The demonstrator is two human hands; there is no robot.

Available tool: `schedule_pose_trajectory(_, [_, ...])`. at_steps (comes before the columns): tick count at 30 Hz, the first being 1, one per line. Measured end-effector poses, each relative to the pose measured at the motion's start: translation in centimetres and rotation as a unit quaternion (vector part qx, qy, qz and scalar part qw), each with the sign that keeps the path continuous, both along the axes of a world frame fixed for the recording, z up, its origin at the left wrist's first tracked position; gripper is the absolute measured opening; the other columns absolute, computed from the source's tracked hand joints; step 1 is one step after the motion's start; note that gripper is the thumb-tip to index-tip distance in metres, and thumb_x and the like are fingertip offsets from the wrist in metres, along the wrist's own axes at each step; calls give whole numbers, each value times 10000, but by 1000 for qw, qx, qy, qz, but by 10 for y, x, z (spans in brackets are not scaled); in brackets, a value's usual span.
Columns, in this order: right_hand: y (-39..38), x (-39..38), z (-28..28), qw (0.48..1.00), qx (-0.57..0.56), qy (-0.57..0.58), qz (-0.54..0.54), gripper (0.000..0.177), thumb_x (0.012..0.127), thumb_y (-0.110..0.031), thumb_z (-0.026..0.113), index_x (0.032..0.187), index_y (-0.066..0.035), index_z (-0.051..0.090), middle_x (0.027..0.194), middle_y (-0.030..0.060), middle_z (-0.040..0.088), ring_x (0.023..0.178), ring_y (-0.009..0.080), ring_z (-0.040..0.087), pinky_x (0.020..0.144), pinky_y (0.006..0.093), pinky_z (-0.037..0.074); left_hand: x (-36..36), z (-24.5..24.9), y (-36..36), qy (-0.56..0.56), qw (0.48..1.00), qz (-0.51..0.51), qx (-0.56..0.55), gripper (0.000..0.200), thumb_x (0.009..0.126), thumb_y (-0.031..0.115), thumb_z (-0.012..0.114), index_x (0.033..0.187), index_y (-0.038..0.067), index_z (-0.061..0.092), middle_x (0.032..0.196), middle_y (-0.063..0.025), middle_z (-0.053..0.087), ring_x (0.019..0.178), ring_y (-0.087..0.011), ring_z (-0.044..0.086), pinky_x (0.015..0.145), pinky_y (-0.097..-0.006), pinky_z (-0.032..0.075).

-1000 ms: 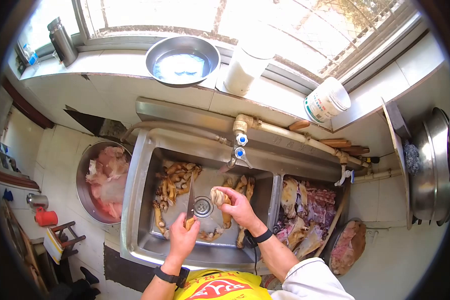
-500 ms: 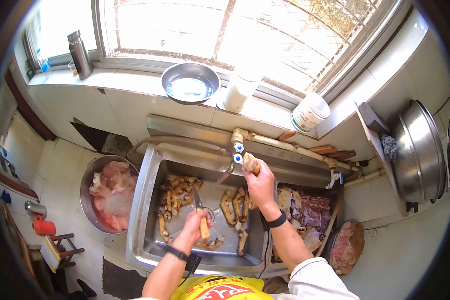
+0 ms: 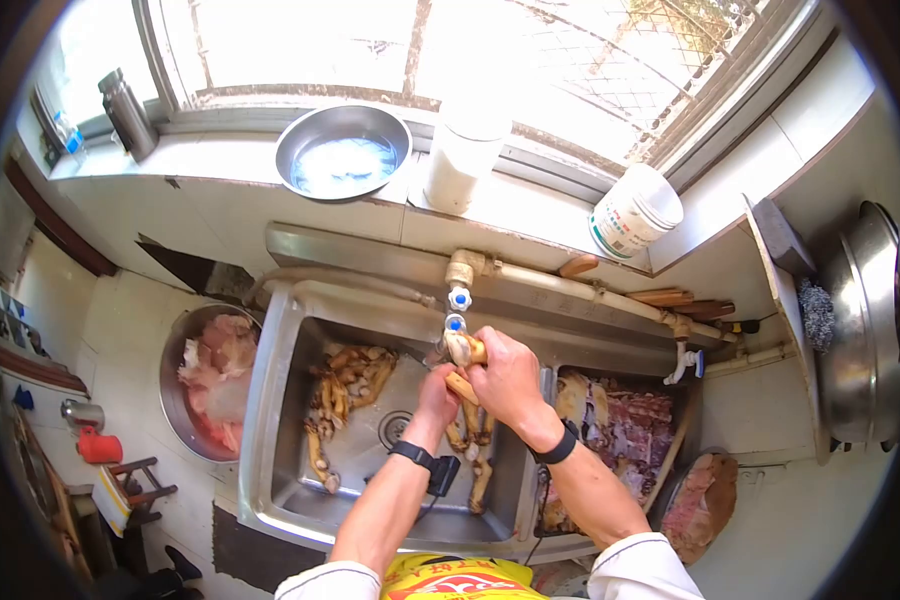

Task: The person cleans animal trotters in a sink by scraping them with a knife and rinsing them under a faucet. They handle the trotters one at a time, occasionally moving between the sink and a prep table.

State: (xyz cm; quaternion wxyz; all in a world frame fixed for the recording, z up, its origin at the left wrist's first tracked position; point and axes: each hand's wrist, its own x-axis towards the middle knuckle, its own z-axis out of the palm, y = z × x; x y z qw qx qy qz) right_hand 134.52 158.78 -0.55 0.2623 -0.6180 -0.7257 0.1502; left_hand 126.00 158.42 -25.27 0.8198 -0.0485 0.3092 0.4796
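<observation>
My left hand point(image 3: 436, 402) is closed around the wooden handle of a knife point(image 3: 460, 386), just below the faucet point(image 3: 456, 324). The blade is hidden behind my hands. Right beside it, my right hand point(image 3: 510, 372) grips a yellowish-brown animal trotter point(image 3: 460, 348), its end poking out near the tap. Both hands meet over the steel sink point(image 3: 370, 506). More trotters point(image 3: 348, 378) are piled in the left of that basin, and several lie under my wrists.
Raw ribs and meat point(image 3: 625, 425) fill the right basin. A metal pot point(image 3: 171, 400) of pale meat stands on the floor at left, and more meat point(image 3: 705, 505) sits at right. On the sill are a pan of water point(image 3: 288, 165), a white container point(image 3: 460, 170) and a tub point(image 3: 630, 215).
My left hand has moved up and right with the knife to meet the trotter. The right hand has come slightly down with the trotter. The view has shifted a little.
</observation>
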Motion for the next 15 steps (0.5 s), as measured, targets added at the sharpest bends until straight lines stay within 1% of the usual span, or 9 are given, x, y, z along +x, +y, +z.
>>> schedule_pose_trajectory(1, [1,-1,2,1000,-3,-16,2,214,777,-85,678,982,-42,634,898,215,696,854,436,676,745,502,548,1,11,3,-14,999,30,15,204,1012,128,512,1162,30,609,1081,-110,677,962,-235,676,919,-401,566])
schedule_pose_trajectory(2, [-1,-3,1,1000,0,-26,3,211,776,-97,676,974,-41,629,896,218,693,844,435,678,738,509,549,-1,35,-1,-5,999,26,27,293,1013,156,488,1248,40,618,1189,-97,687,1064,-212,679,962,-384,548])
schedule_pose_trajectory(4, [-8,-13,4,999,-2,-34,0,214,775,-98,679,972,-33,625,898,222,692,846,438,678,738,513,550,-8,17,-13,-4,998,-47,42,347,990,151,482,1289,30,609,1235,-112,687,1126,-249,677,982,-416,546])
schedule_pose_trajectory(6, [-15,-27,9,998,-27,-48,-29,208,786,-106,686,959,-18,613,899,235,690,850,446,680,749,525,551,-24,83,-37,6,996,-84,0,267,992,177,491,1168,32,629,1045,-97,705,932,-241,698,846,-397,575])
schedule_pose_trajectory(8, [-16,-35,10,998,-17,-47,-48,203,793,-107,685,959,-16,612,902,236,689,853,443,682,751,531,549,-52,51,-71,18,984,-172,33,144,994,155,519,1004,41,607,835,-76,645,709,-214,631,674,-370,550])
schedule_pose_trajectory(10, [-18,-37,5,996,-23,-48,-68,221,820,-114,676,1008,-4,643,951,244,705,886,445,689,767,514,553,-73,73,-108,85,981,-171,-27,107,987,116,567,905,47,559,734,-64,571,612,-179,545,585,-334,499])
schedule_pose_trajectory(11, [-21,-34,-1,997,-18,-48,-62,221,820,-114,676,1008,-4,643,951,244,705,886,445,689,767,514,553,-85,66,-126,86,982,-165,-23,107,987,116,567,905,47,559,734,-64,571,612,-179,545,585,-334,499])
schedule_pose_trajectory(13, [-32,-35,-10,988,-13,133,-75,260,833,-134,675,1059,-5,671,999,244,720,924,450,689,785,470,553,-118,45,-159,43,988,-137,-64,57,966,61,611,929,50,569,749,-68,590,630,-178,571,572,-336,511])
schedule_pose_trajectory(15, [-59,-47,-11,971,-72,166,-156,273,832,-141,668,1074,-16,686,983,233,731,910,429,704,792,439,549,-151,48,-187,66,990,-107,-57,62,960,64,629,933,53,574,751,-63,594,621,-172,573,563,-333,514])
